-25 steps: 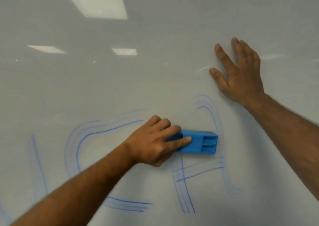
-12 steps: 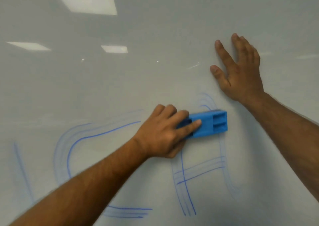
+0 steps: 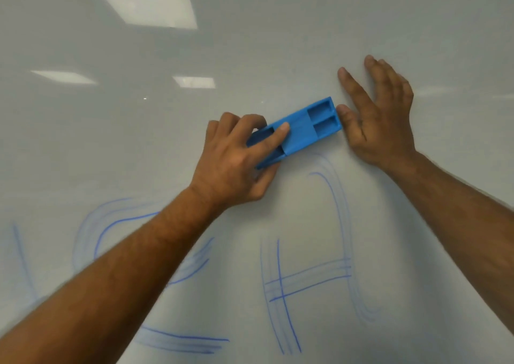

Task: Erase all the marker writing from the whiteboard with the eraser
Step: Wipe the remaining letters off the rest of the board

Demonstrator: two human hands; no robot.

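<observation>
A glossy whiteboard (image 3: pixel 278 57) fills the view. My left hand (image 3: pixel 236 157) grips the blue plastic eraser (image 3: pixel 303 128) and holds it tilted against the board, above the writing. The eraser's far end nearly touches the thumb of my right hand (image 3: pixel 381 118), which rests flat on the board with its fingers spread. Blue marker writing (image 3: pixel 308 280) lies below: a crossed letter with a tall curved stroke on the right, and a smeared curved letter (image 3: pixel 111 230) on the left, partly hidden by my left forearm.
More blue strokes (image 3: pixel 183 341) run along the bottom, and a thin vertical line (image 3: pixel 22 258) stands at the far left. Ceiling lights (image 3: pixel 144 1) reflect in the upper part of the board.
My left hand has slid the eraser up and to the right, off the letter and towards my right thumb. The top of the curved stroke is wiped away. My right hand stays in place.
</observation>
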